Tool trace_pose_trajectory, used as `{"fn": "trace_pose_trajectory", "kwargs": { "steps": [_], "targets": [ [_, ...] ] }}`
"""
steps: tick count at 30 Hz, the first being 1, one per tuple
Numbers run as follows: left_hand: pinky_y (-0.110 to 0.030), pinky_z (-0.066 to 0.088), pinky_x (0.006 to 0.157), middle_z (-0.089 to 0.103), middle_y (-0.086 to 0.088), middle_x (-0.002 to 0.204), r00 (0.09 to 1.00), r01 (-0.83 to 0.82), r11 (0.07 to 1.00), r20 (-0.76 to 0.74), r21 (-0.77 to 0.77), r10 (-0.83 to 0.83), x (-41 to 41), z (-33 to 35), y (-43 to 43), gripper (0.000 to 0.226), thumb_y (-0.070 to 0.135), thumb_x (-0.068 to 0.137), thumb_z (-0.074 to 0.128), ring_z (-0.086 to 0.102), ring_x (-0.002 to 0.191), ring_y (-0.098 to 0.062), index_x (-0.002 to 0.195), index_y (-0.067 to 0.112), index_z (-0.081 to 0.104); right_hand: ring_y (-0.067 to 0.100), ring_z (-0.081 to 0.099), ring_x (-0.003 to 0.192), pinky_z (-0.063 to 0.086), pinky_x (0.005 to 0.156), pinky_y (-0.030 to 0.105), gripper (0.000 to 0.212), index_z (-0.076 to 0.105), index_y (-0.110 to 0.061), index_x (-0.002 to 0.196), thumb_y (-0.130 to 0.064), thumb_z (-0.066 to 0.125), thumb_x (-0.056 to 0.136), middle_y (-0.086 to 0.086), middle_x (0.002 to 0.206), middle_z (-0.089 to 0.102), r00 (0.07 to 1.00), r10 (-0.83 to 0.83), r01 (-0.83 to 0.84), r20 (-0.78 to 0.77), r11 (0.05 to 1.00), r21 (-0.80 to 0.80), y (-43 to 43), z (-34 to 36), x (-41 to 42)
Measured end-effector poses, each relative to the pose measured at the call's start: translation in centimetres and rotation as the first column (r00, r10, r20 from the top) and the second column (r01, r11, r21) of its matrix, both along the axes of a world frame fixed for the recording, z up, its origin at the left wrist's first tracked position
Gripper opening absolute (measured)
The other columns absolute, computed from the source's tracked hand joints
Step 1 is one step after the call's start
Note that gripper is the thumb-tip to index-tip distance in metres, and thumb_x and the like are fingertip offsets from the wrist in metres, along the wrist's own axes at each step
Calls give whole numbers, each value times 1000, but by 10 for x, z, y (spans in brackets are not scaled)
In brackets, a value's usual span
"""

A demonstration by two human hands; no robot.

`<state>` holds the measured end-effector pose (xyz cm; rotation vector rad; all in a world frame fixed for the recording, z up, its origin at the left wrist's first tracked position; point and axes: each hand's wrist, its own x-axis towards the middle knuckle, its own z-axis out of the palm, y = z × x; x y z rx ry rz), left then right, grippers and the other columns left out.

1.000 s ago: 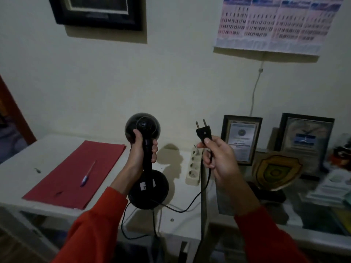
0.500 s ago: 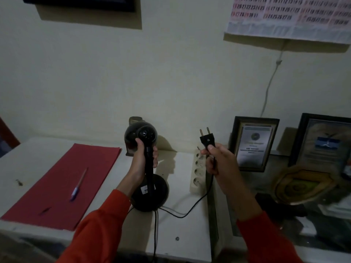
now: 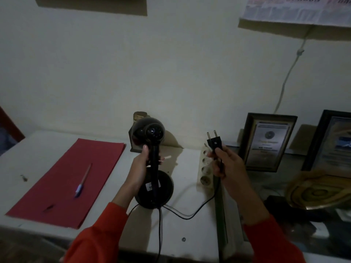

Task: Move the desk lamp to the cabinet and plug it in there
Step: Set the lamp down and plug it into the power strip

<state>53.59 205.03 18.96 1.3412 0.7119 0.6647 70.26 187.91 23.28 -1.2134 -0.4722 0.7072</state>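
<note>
The black desk lamp (image 3: 152, 133) has a round head, a thin stem and a round base (image 3: 163, 192). My left hand (image 3: 139, 168) is closed around the stem and holds the lamp over the white table (image 3: 186, 230). My right hand (image 3: 226, 164) grips the lamp's black plug (image 3: 214, 142), its two pins pointing up. The black cord (image 3: 190, 217) sags between base and plug. A white power strip (image 3: 206, 168) lies just left of my right hand. The glass-topped cabinet (image 3: 284, 221) stands to the right.
A red folder (image 3: 57, 179) with a pen (image 3: 83, 181) lies on the table's left. Framed certificates (image 3: 269, 143) and a round plaque (image 3: 321, 188) crowd the cabinet top. A small brown ornament (image 3: 139, 116) stands at the wall behind the lamp. A white cable (image 3: 288, 73) runs up the wall.
The view has tilted down and closer to the table. Both hands keep their grips, and the lamp sits lower relative to the tabletop than before.
</note>
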Motion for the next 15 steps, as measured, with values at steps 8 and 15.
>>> {"fn": "trace_pose_trajectory", "kwargs": {
  "steps": [8,15],
  "targets": [
    [-31,45,85,50,8,106,936,-205,783,-118,587,333,-33,-38,-45,20,25,86,56,51,105,-16,105,30,54,3,47,41,35,35,14,16,68,-16,95,-16,53,94,1,73,70,997,-20,26,70,996,-87,-12,-4,-2],
    [-28,31,92,43,-3,120,892,-200,615,-118,763,437,-13,-50,-84,26,30,78,53,30,111,-10,103,25,57,2,48,44,39,41,15,17,67,-28,97,-16,56,92,-9,62,71,973,-39,96,226,964,-249,-23,-8,-1]
  ]
}}
